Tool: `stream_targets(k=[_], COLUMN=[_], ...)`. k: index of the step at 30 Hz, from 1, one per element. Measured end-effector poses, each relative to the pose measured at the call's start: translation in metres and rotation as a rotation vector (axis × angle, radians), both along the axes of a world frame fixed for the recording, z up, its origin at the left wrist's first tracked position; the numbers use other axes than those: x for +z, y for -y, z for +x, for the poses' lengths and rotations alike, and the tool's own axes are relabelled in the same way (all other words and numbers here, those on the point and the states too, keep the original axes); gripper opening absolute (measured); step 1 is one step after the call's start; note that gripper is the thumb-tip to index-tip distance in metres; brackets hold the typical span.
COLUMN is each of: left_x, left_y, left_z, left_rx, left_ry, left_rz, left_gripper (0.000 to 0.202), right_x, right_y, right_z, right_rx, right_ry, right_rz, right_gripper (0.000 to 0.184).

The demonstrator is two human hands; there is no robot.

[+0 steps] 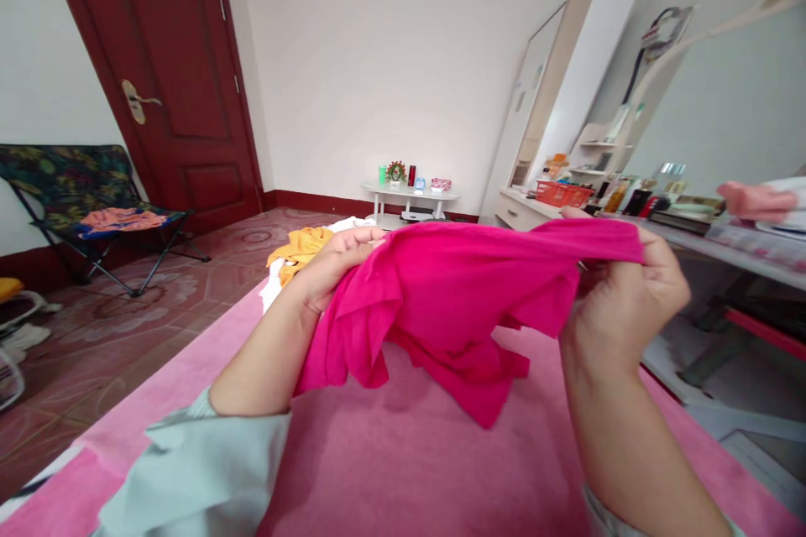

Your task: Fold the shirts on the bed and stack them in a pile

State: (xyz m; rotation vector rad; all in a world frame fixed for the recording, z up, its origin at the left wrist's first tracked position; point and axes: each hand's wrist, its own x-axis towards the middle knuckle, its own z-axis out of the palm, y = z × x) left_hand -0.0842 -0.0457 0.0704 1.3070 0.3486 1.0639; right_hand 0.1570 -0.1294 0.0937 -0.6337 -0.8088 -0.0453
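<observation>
A bright magenta garment (441, 302) hangs between both my hands above a pink bed cover (403, 453). My left hand (337, 260) is closed on the cloth's left upper edge. My right hand (623, 289) pinches its right upper edge, fingers curled round the fabric. The garment's lower folds droop and touch the bed. Pale green sleeves cover both my forearms near the bottom of the view.
Yellow and white clothes (302, 247) lie at the bed's far end. A folding chair (81, 205) stands left by a dark red door (170, 75). A small white table (409, 193) and a dresser with a red basket (563, 193) are beyond. Another person's hand (756, 201) is at right.
</observation>
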Motion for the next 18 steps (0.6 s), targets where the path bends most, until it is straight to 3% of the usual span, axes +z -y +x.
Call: stream_targets(k=[3,5,7,9,14,16,18], left_x=[0.002,-0.003,-0.01,-0.019,-0.041,-0.05,-0.061], left_y=[-0.003,-0.011,-0.022,-0.034,-0.061,-0.071,-0.079], left_z=[0.004,0.012,0.02,0.023,0.007,-0.002,-0.009], left_rx=[0.055,0.117,0.211,0.322,0.674,0.802,0.892], left_ry=[0.153,0.239,0.322,0.386,0.455,0.425,0.332], left_rz=[-0.098,-0.196,-0.268,-0.291,-0.264,-0.26,-0.262], left_gripper=[0.014,0.011,0.009,0.008,0.013,0.015,0.019], right_x=[-0.015,-0.03,-0.045,-0.058,-0.08,-0.088,-0.095], right_y=[-0.016,-0.031,-0.043,-0.048,-0.038,-0.032,-0.028], right_z=[0.013,0.02,0.021,0.016,-0.01,-0.021,-0.032], right_rx=[0.014,0.064,0.102,0.152,0.46,0.443,0.344], right_ry=[0.005,0.007,0.109,0.359,0.988,1.139,1.289], right_rz=[-0.167,-0.338,-0.515,-0.685,-1.117,-1.245,-1.308], right_gripper=[0.022,0.044,0.055,0.047,0.024,0.026,0.041])
